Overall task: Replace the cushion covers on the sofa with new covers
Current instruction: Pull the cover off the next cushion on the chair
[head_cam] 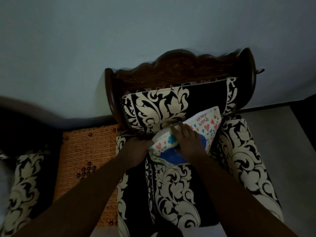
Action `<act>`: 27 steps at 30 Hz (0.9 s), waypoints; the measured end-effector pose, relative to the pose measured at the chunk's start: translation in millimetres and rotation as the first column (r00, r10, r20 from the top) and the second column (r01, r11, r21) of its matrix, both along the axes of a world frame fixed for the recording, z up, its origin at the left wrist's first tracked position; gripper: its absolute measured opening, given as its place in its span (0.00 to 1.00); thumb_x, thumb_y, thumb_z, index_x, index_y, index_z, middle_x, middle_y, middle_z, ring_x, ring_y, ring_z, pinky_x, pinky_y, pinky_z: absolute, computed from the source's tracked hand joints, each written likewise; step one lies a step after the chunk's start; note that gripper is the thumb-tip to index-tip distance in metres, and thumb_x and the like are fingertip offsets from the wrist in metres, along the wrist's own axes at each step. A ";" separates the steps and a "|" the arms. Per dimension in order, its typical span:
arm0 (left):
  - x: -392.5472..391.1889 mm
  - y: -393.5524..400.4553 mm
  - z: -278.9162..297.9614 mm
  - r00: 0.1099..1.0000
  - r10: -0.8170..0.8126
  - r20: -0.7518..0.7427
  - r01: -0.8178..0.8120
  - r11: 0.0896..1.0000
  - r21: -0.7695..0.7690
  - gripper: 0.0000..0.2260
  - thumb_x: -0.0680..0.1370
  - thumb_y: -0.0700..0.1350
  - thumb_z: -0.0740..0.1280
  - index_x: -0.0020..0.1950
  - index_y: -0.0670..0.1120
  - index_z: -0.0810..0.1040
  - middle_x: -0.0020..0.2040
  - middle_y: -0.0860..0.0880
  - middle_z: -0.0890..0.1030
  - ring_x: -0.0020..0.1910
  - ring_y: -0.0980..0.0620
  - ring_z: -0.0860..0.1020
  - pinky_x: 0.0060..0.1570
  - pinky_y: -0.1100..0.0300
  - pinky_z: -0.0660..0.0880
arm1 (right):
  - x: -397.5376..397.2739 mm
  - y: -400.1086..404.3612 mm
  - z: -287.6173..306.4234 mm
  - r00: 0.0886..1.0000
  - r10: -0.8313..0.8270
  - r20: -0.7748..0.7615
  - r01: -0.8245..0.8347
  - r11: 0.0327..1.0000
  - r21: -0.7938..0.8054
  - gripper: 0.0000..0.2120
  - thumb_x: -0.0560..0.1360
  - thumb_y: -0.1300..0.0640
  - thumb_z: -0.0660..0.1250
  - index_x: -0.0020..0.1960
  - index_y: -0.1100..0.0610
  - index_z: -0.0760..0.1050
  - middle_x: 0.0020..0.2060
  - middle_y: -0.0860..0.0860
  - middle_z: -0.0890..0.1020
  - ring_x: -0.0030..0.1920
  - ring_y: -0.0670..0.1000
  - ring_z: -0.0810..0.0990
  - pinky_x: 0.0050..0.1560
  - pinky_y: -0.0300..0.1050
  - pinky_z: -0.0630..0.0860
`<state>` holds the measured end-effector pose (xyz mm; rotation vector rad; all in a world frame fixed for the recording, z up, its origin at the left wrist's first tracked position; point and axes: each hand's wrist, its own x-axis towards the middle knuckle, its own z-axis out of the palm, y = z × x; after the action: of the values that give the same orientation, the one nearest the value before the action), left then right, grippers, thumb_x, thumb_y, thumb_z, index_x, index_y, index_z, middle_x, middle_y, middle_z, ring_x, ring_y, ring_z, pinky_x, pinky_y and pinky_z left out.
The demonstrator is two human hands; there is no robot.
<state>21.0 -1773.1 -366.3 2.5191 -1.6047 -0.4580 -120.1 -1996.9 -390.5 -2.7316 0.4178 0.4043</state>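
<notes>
Against the pale wall, a dark carved wooden sofa with black-and-cream floral upholstery over back and seat. To the left, an orange patterned cloth beside the seat, and beyond it another floral-covered piece at the frame edge. On the seat, wedged where seat meets back, a cushion in a white cover printed with coloured hearts, a large blue shape and the words "HAPPY WORLD".

Left hand at the cushion's near-left corner, fingers tucked under or into the fabric edge; grip there seems clamped on the cover, though dim light hides the fingertips. Right hand laid flat on top of the cushion, fingers extended and together, pressing down rather than curling round anything.

Step in hand, as a judgement: either seating a freshly covered cushion against the back, or working its cover at the open corner; cannot tell which from this view, nor whether the printed cover is the new one.

Next move likely calls for holding the filling steady under the flat palm while drawing the corner fabric taut with the left, and keeping the edge from bunching.
</notes>
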 end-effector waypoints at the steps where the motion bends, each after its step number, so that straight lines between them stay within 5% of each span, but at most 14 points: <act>1: -5.3 5.3 11.1 0.999 -0.041 0.004 0.041 0.998 -0.036 0.13 0.73 0.44 0.74 0.57 0.49 0.82 0.46 0.46 0.85 0.42 0.44 0.83 0.40 0.57 0.77 | -1.8 4.1 7.8 1.000 0.025 -0.002 -0.025 0.999 -0.030 0.42 0.76 0.45 0.71 0.82 0.42 0.49 0.82 0.55 0.50 0.81 0.60 0.47 0.77 0.63 0.53; 5: -19.8 27.2 54.1 0.993 -0.115 -0.020 0.109 0.973 -0.202 0.14 0.69 0.43 0.72 0.55 0.48 0.82 0.43 0.48 0.85 0.38 0.46 0.82 0.39 0.57 0.76 | -8.1 20.5 45.8 0.990 0.144 0.014 -0.140 0.981 -0.136 0.18 0.79 0.48 0.64 0.67 0.49 0.76 0.68 0.56 0.77 0.79 0.60 0.60 0.76 0.66 0.51; 8: -20.5 63.4 86.5 0.990 -0.033 -0.135 0.000 0.971 -0.240 0.12 0.74 0.47 0.67 0.56 0.48 0.83 0.47 0.49 0.85 0.44 0.47 0.82 0.41 0.59 0.73 | -16.7 44.4 81.8 0.979 0.202 0.040 -0.188 0.957 -0.222 0.11 0.76 0.51 0.63 0.57 0.49 0.78 0.52 0.53 0.83 0.64 0.59 0.77 0.73 0.63 0.59; 12: -24.2 114.2 129.8 0.921 0.174 -0.347 -0.284 0.911 -0.297 0.20 0.76 0.53 0.60 0.63 0.48 0.81 0.54 0.49 0.83 0.51 0.51 0.79 0.44 0.60 0.70 | -16.9 86.1 140.6 0.966 0.217 0.144 -0.168 0.942 -0.292 0.09 0.76 0.53 0.61 0.54 0.47 0.75 0.44 0.49 0.82 0.49 0.54 0.81 0.67 0.55 0.66; 16: -18.9 156.0 172.2 0.754 0.206 -0.623 -0.501 0.795 -0.343 0.04 0.79 0.50 0.71 0.53 0.55 0.81 0.46 0.56 0.83 0.44 0.60 0.81 0.39 0.69 0.72 | -9.6 124.3 203.0 0.890 0.289 0.353 -0.150 0.916 -0.371 0.13 0.73 0.52 0.56 0.51 0.50 0.76 0.39 0.49 0.82 0.41 0.55 0.82 0.57 0.53 0.73; 21: -6.6 210.3 216.1 0.402 0.145 -0.904 -0.675 0.714 -0.186 0.16 0.79 0.55 0.66 0.59 0.46 0.82 0.52 0.48 0.85 0.46 0.49 0.84 0.42 0.58 0.80 | 1.1 167.9 253.7 0.861 0.276 0.428 -0.073 0.899 -0.431 0.13 0.71 0.54 0.68 0.56 0.49 0.76 0.45 0.50 0.83 0.46 0.58 0.82 0.55 0.54 0.73; 25: 9.4 240.1 188.4 0.457 0.547 -0.701 -0.848 0.506 -0.159 0.09 0.79 0.55 0.70 0.56 0.53 0.78 0.51 0.51 0.82 0.46 0.49 0.80 0.45 0.52 0.79 | -0.9 199.4 245.9 0.917 0.297 0.267 -0.186 0.909 -0.373 0.14 0.72 0.54 0.71 0.56 0.45 0.76 0.51 0.47 0.83 0.56 0.54 0.80 0.63 0.59 0.71; 27: 9.0 253.2 174.4 0.579 0.528 -0.622 -0.745 0.652 -0.140 0.17 0.75 0.60 0.71 0.59 0.53 0.79 0.53 0.54 0.82 0.50 0.52 0.81 0.52 0.49 0.80 | -9.3 214.8 226.0 0.906 0.352 0.236 -0.249 0.892 -0.376 0.13 0.72 0.54 0.69 0.55 0.44 0.77 0.51 0.46 0.83 0.56 0.53 0.81 0.63 0.61 0.73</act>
<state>30.0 -1519.9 -191.9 2.1626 -0.4186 -0.5852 -129.4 -1782.1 -164.5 -3.1379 -0.0335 -0.0188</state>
